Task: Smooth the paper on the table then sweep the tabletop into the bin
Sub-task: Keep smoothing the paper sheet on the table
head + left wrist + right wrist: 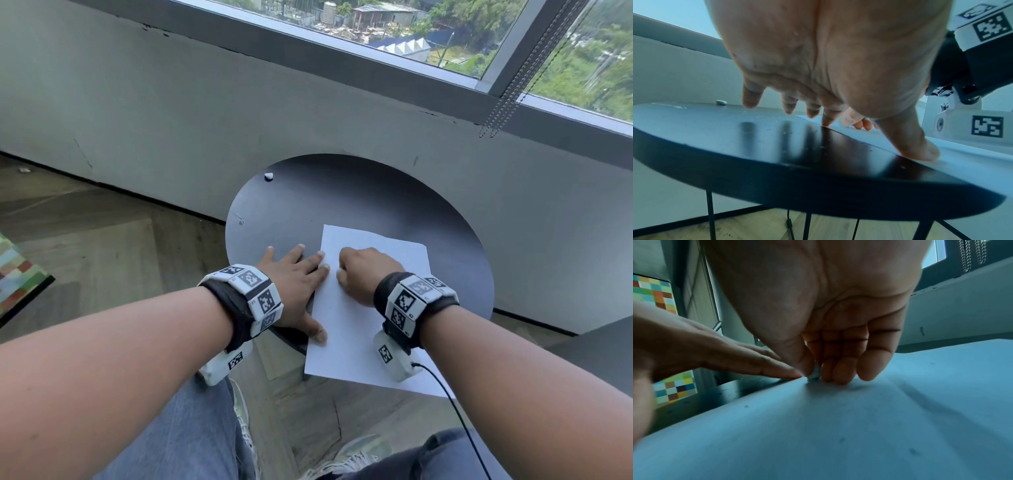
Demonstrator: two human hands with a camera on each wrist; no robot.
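A white paper sheet (356, 329) lies on the round black table (376, 195), its near end hanging over the table's front edge. My left hand (294, 281) lies flat with fingers spread, index finger and thumb (920, 151) pressing the sheet's left edge. My right hand (363, 270) is curled on the paper's upper left part. In the right wrist view its thumb and fingers pinch a small pale scrap (815, 372) against the paper (838, 426). Another small white scrap (269, 176) sits near the table's far left rim. Fine crumbs dot the tabletop (777, 146). No bin is in view.
A grey wall (171, 120) under a window stands right behind the table, with bead chains (513, 85) hanging at the right. A colourful checkered object (17, 274) is on the wood floor at left. A black cable (455, 404) trails from my right wrist over my knees.
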